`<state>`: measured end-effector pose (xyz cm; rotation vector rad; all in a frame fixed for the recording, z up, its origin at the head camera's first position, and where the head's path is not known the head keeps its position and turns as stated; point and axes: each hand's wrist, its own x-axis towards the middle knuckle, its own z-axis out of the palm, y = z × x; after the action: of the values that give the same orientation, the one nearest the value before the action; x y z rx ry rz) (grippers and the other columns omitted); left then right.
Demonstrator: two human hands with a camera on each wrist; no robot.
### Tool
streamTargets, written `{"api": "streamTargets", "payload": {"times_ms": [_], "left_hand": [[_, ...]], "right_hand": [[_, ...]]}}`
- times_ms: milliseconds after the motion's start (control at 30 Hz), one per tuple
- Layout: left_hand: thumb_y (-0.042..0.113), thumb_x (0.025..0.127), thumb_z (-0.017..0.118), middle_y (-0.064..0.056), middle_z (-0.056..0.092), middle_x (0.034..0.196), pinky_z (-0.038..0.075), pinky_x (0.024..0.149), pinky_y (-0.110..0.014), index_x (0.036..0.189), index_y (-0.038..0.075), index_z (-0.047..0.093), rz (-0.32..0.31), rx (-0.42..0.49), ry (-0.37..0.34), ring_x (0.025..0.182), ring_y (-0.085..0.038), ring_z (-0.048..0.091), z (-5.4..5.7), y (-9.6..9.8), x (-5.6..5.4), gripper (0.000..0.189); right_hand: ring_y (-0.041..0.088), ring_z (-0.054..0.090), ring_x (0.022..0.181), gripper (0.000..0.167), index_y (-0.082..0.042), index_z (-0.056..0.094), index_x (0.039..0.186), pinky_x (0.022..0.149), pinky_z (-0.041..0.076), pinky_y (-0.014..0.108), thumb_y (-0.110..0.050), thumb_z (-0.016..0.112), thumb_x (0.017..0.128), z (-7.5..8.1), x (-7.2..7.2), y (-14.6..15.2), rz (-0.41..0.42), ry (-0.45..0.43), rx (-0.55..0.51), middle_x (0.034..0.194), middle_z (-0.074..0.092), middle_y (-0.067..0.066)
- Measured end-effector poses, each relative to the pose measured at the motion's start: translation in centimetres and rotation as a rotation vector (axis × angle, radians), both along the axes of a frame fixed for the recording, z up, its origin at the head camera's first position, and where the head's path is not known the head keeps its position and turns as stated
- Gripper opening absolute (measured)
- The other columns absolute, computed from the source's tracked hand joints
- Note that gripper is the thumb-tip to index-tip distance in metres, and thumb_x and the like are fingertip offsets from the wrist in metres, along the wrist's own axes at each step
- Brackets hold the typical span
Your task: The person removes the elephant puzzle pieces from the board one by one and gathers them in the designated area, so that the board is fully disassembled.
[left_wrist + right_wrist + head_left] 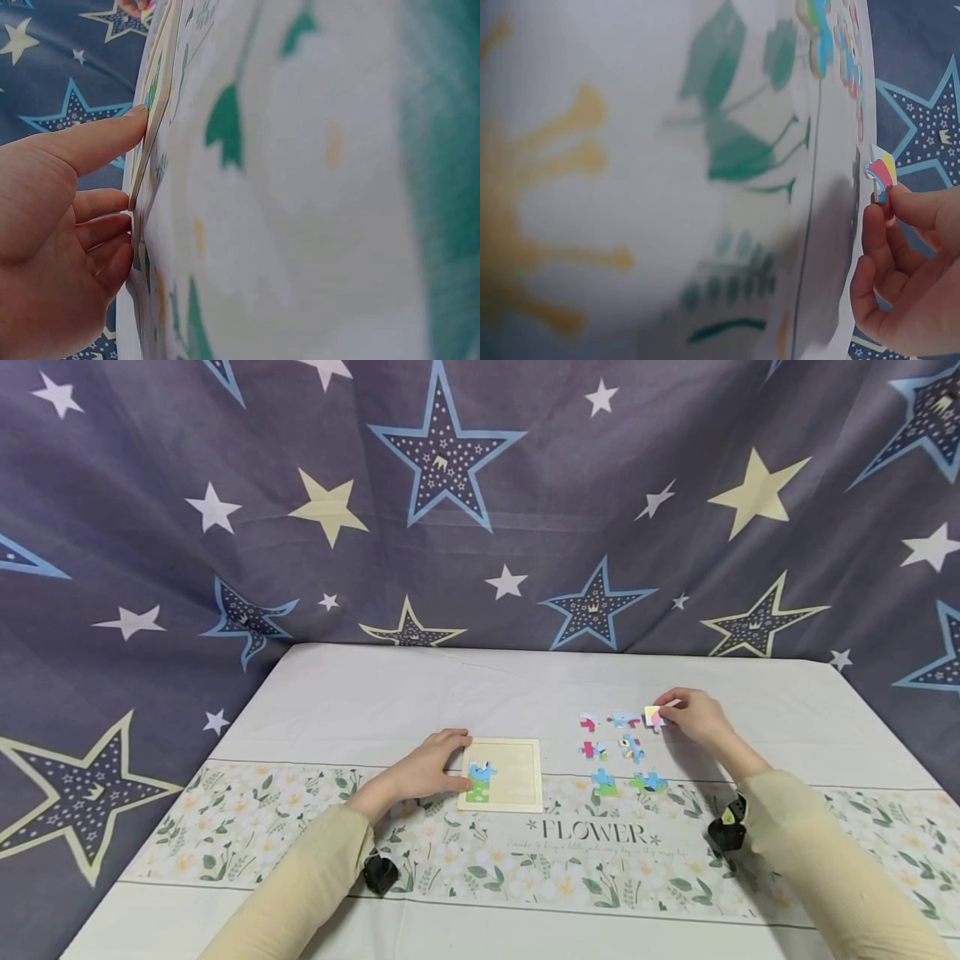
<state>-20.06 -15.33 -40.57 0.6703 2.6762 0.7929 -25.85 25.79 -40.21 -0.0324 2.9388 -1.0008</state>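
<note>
A square wooden puzzle tray (528,806) lies on the table, with joined puzzle pieces (480,781) in blue and green along its left side. My left hand (429,766) rests against the tray's left edge, fingers spread. In the left wrist view its straight thumb (109,139) lies over the rim while the other fingers touch the side lower down. Over to the right, my right hand (697,717) pinches a puzzle piece (883,166) with pink, yellow and white on it between thumb and fingertips. That piece is tilted up beside the loose ones.
Several loose puzzle pieces (632,747) lie in rows right of the tray, among them a blue-green one (603,782) nearest the front. A white cloth with a flower band (592,868) covers the table. Behind it hangs a dark curtain with stars (450,568).
</note>
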Motion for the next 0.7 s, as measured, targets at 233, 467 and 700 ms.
{"api": "streamTargets", "payload": {"times_ms": [233, 467, 700], "left_hand": [[0.032, 0.08, 0.067, -0.012, 0.028, 0.147, 0.021, 0.109, -0.047, 0.137, 0.003, 0.038, -0.006, 0.002, 0.005, 0.136, -0.03, 0.021, -0.05, -0.03, -0.07, 0.07], [0.032, 0.08, 0.067, -0.012, 0.028, 0.146, 0.021, 0.109, -0.048, 0.137, 0.003, 0.038, -0.008, 0.0, 0.013, 0.136, -0.031, 0.021, -0.15, -0.08, -0.11, 0.07], [0.032, 0.08, 0.067, -0.012, 0.028, 0.146, 0.021, 0.109, -0.048, 0.137, 0.003, 0.038, -0.007, 0.003, 0.012, 0.136, -0.031, 0.021, -0.17, -0.09, -0.08, 0.07]], "right_hand": [[0.014, 0.059, 0.064, 0.021, 0.0, 0.062, 0.103, 0.058, 0.04, 0.025, -0.014, 0.053, 0.09, -0.28, -0.3, 0.57, -0.017, -0.005, 0.022, 0.086, 0.066, 0.017], [0.014, 0.06, 0.064, 0.023, 0.0, 0.062, 0.105, 0.057, 0.04, 0.024, -0.016, 0.053, 0.09, -0.33, -0.39, 0.67, -0.02, -0.016, 0.028, 0.091, 0.066, 0.019], [0.013, 0.061, 0.064, 0.023, 0.002, 0.062, 0.102, 0.057, 0.043, 0.024, -0.016, 0.054, 0.09, -0.51, -0.57, 0.68, -0.028, -0.025, 0.013, 0.092, 0.065, 0.02]]}}
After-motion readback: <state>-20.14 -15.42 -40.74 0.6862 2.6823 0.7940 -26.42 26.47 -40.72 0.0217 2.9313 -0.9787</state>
